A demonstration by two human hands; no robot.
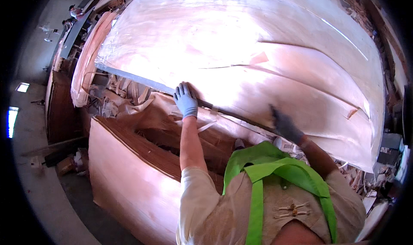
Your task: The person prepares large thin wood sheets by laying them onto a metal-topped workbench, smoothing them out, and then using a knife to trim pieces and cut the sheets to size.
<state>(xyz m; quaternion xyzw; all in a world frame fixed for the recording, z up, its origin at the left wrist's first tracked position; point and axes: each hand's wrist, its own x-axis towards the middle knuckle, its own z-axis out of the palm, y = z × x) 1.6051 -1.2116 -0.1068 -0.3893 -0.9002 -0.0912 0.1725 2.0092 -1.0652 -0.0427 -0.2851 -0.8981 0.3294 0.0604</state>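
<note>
- Hands first: your left hand [186,100], in a pale blue glove, lay flat with fingers spread on the near edge of the large, thin, pale pinkish wood veneer sheet [241,51], pinching nothing.
- Your right hand [285,125], in a dark glove, rested on that same edge further right; it was blurred, so you could not tell whether it gripped or only pressed.
- The veneer sheet stretched wide across the surface in front of you, with long splits running through it and a straight grey metal edge [129,76] under its near side.
- Below your left arm stood a stack of reddish-brown veneer sheets [129,176], with torn veneer scraps [124,96] heaped between stack and surface.
</note>
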